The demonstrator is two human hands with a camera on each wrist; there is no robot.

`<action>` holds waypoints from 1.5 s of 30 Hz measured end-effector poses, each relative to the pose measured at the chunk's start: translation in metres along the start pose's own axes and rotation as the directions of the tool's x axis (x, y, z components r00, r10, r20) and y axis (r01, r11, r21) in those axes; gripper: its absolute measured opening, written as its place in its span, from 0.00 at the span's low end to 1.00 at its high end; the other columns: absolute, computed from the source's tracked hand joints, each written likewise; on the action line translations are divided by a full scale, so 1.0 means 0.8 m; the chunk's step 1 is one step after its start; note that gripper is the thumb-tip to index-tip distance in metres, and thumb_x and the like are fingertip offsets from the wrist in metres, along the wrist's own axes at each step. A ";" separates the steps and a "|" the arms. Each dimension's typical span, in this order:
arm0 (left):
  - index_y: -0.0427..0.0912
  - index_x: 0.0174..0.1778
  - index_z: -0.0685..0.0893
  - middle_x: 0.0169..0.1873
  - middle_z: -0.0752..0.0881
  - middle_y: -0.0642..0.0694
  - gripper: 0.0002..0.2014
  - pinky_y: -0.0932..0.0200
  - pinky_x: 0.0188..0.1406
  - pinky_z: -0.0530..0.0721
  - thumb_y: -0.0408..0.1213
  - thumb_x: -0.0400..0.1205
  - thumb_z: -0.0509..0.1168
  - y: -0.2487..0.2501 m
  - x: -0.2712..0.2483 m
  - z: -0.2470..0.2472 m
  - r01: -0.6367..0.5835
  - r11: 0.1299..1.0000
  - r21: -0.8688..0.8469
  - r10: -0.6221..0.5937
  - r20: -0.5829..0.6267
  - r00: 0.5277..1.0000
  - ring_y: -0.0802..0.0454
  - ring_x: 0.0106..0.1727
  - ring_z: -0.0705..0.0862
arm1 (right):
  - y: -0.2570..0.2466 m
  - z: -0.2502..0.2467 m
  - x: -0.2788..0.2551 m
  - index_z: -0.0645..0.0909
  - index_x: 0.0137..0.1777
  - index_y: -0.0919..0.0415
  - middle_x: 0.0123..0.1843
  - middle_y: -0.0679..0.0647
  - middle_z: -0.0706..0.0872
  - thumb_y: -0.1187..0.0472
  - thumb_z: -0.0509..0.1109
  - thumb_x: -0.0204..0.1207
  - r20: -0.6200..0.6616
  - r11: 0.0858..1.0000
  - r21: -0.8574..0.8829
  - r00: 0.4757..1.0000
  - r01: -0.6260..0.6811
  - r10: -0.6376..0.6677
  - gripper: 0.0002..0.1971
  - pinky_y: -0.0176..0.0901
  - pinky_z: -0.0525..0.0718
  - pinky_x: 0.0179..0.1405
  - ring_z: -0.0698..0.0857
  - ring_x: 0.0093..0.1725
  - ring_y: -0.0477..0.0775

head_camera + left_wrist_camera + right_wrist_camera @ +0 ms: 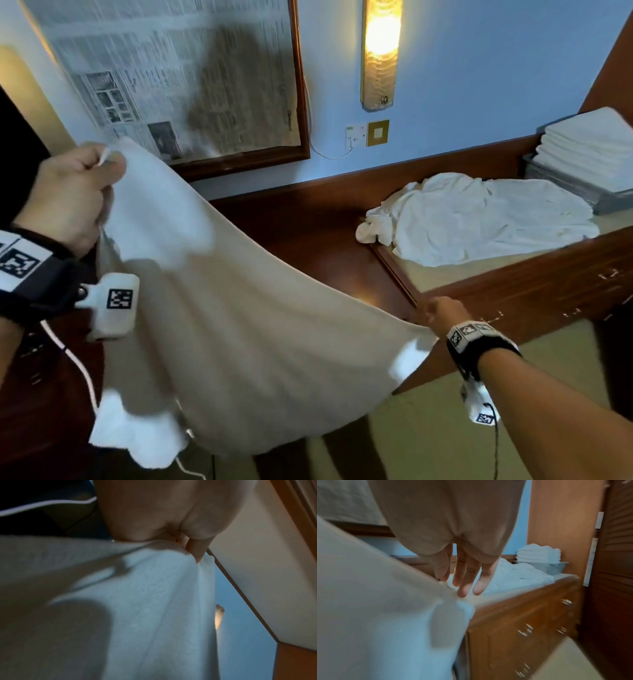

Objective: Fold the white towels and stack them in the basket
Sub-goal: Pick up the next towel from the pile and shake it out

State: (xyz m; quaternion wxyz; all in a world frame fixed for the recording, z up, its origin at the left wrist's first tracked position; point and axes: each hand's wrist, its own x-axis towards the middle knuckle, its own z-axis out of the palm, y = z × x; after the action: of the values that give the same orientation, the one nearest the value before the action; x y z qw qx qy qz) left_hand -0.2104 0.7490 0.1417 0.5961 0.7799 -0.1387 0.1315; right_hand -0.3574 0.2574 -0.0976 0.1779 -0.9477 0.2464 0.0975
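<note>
Item: one white towel (239,308), unfolded, held in the air between both my hands, sagging in the middle, lower corners hanging free. Step in hand, as I judge it: spreading the towel flat before the first fold. Left hand (68,195): raised high at my left, fingers curled tight round an upper corner, cloth bunched in the fist; the left wrist view confirms the pinch. Right hand (442,313): low and extended toward the wooden dresser (534,291), thumb and forefinger nipping the opposite corner, the other fingers (462,577) straight and loose. Next move calls for levelling the two hands, bringing the corners together, and keeping both pinches firm so the edge does not slip. Also on the dresser top: a crumpled heap of unfolded towels (479,219), and behind it the grey basket (582,188) already bearing a stack of folded towels (589,147).
</note>
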 end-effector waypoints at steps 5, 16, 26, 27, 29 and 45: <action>0.42 0.34 0.82 0.16 0.70 0.59 0.14 0.69 0.15 0.61 0.33 0.88 0.64 0.030 -0.022 0.106 -0.156 0.984 0.087 0.146 0.112 0.983 0.64 0.15 0.66 | -0.157 -0.080 -0.002 0.88 0.57 0.58 0.54 0.53 0.90 0.60 0.73 0.79 -0.282 0.761 0.317 0.822 0.566 -0.494 0.09 0.40 0.79 0.52 0.86 0.49 0.49; 0.55 0.43 0.88 0.36 0.87 0.55 0.08 0.65 0.42 0.77 0.37 0.85 0.69 0.065 -0.037 0.179 -0.226 0.949 0.219 0.198 0.144 0.970 0.65 0.38 0.82 | -0.317 -0.196 -0.053 0.82 0.43 0.57 0.39 0.56 0.82 0.57 0.74 0.79 -0.471 0.144 0.614 0.507 0.776 -0.722 0.06 0.48 0.76 0.43 0.76 0.40 0.50; 0.49 0.44 0.90 0.32 0.89 0.45 0.07 0.50 0.38 0.85 0.41 0.78 0.66 0.043 -0.058 0.179 -0.193 0.946 0.261 0.228 -0.113 0.967 0.44 0.36 0.87 | -0.351 -0.246 -0.079 0.83 0.41 0.57 0.34 0.45 0.81 0.63 0.72 0.78 -0.677 0.138 0.406 0.399 0.903 -0.619 0.04 0.45 0.77 0.42 0.77 0.37 0.43; 0.49 0.40 0.88 0.30 0.88 0.47 0.06 0.53 0.37 0.82 0.38 0.78 0.66 0.036 -0.063 0.182 -0.171 0.937 0.303 0.210 -0.102 0.972 0.47 0.36 0.87 | -0.348 -0.254 -0.083 0.83 0.42 0.55 0.34 0.42 0.80 0.64 0.72 0.79 -0.700 0.125 0.404 0.394 0.906 -0.596 0.05 0.41 0.76 0.42 0.77 0.37 0.41; 0.52 0.35 0.85 0.28 0.85 0.51 0.08 0.58 0.35 0.77 0.36 0.79 0.66 0.023 -0.074 0.192 -0.132 0.927 0.351 0.168 -0.073 0.983 0.52 0.33 0.84 | -0.341 -0.270 -0.087 0.84 0.43 0.57 0.35 0.42 0.81 0.65 0.71 0.80 -0.738 0.117 0.394 0.389 0.912 -0.552 0.05 0.38 0.76 0.42 0.77 0.37 0.40; 0.67 0.25 0.82 0.21 0.76 0.54 0.17 0.57 0.30 0.67 0.49 0.82 0.66 -0.011 -0.093 0.261 0.059 0.879 0.473 -0.090 0.042 0.995 0.37 0.35 0.82 | -0.211 -0.293 -0.037 0.84 0.51 0.55 0.45 0.43 0.82 0.57 0.70 0.82 -0.611 0.503 0.291 0.562 0.814 -0.557 0.03 0.42 0.81 0.57 0.80 0.48 0.44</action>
State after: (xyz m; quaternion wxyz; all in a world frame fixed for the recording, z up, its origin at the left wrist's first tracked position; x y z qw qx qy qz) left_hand -0.2679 0.5538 0.0526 0.3886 0.9098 -0.0911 0.1137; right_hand -0.2753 0.3170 0.1745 0.4027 -0.8654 -0.1140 -0.2757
